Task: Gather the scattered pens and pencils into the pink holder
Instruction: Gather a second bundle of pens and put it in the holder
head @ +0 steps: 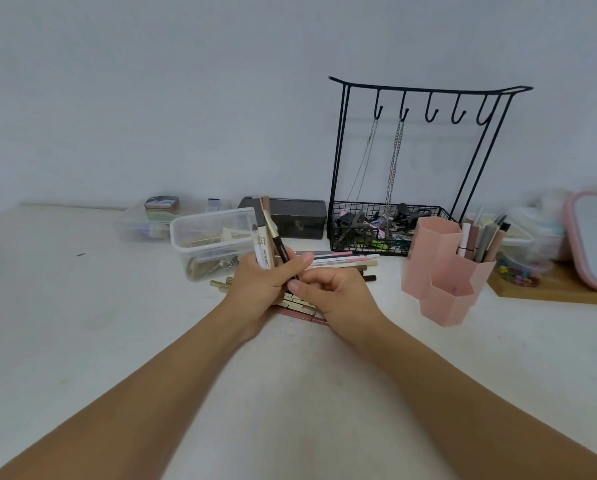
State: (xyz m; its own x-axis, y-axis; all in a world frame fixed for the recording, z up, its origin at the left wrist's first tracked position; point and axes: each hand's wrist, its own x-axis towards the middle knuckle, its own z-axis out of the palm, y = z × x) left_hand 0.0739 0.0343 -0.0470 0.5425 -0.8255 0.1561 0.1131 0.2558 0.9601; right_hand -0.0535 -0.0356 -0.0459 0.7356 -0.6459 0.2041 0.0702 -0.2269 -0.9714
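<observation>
My left hand point(260, 289) grips a bunch of pens point(267, 233) that stands upright above the table: a white one, a black one and a brownish one. My right hand point(335, 294) sits right beside it with curled fingers, its thumb and forefinger pinching the lower end of the black pen. Under and behind both hands lies a pile of scattered pens and pencils point(345, 263), gold, pink and black. The pink holder point(446, 271), made of hexagonal cups, stands to the right with several pens point(480, 242) in its back cup.
A clear plastic tub point(210, 242) stands behind my left hand, a dark box point(300, 216) behind it. A black wire rack point(404, 188) with hooks, chains and a basket of clips is at the back. A pink-rimmed mirror point(591, 240) and a wooden tray point(549, 289) are at the right.
</observation>
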